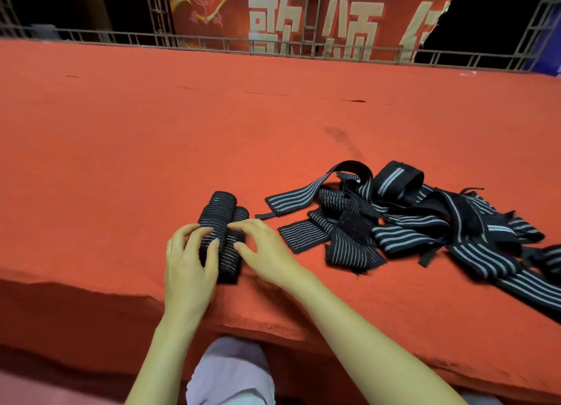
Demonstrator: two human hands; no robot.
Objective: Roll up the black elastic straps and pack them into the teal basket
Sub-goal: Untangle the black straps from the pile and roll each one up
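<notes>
Lying R of rolled straps [223, 206]: loose strap pile [409, 222].

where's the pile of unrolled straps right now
Head view, right side: the unrolled straps lie heaped on the red table, just right of the rolled straps.

At lower centre of the frame, your left hand [189, 262] and right hand [264, 250] grip two rolled straps [223, 213] on the red cloth [121, 146]. Loose straps [403, 236] lie heaped to the right.

Two rolled straps [221, 206], perhaps three; one tangled pile of loose straps [400, 237], too overlapped to count.
</notes>
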